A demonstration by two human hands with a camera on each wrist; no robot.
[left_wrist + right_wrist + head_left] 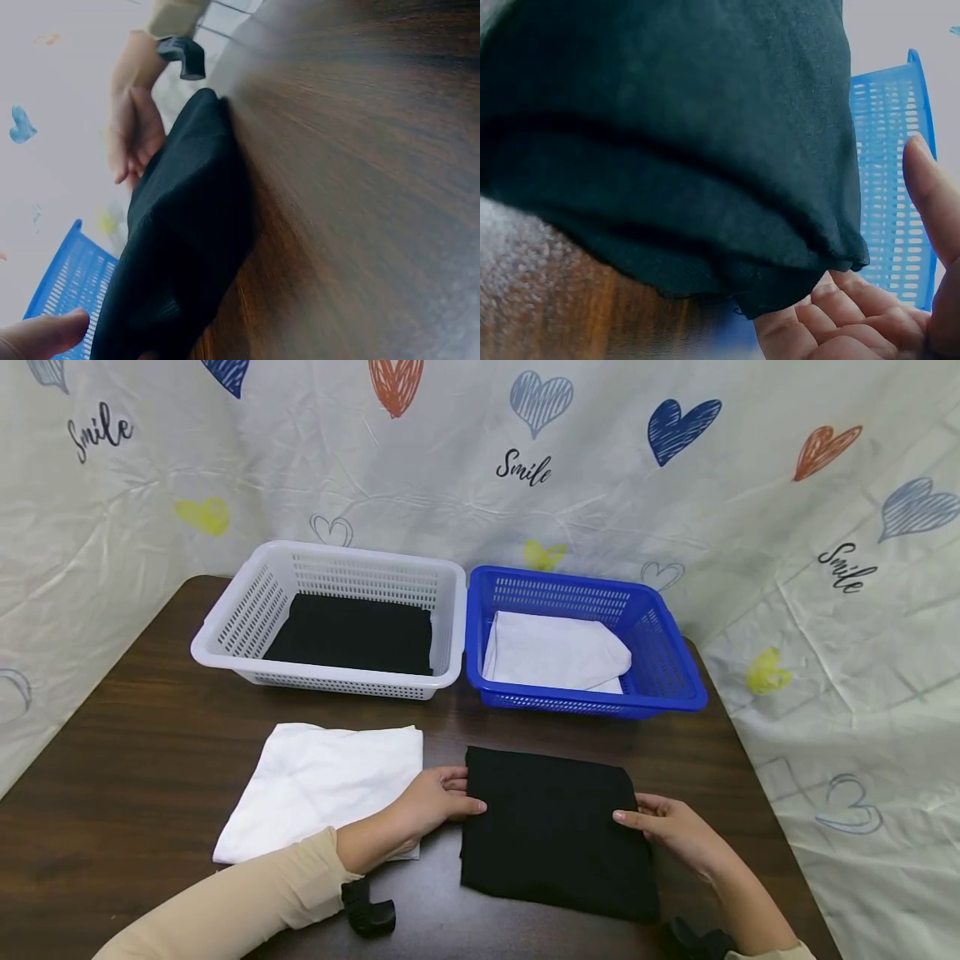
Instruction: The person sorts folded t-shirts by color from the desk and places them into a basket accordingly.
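Observation:
A folded black cloth [555,835] lies on the table between both hands. At its left edge is my left hand [435,810], thumb over the cloth and fingers beside the edge. My right hand [675,831] is at the right edge, its thumb above the cloth. In the right wrist view, the right hand [862,322] has its fingers under the edge of the black cloth [675,142], with the thumb raised apart from it. The left wrist view shows the left thumb [49,336] off the black cloth [180,217]; the other left fingers are mostly hidden.
A folded white cloth [322,785] lies left of the black one, partly behind my left forearm. Behind stand a white basket [337,677] holding black cloth [352,631] and a blue basket [585,700] holding white cloth [555,647]. A printed curtain [435,468] hangs behind the table.

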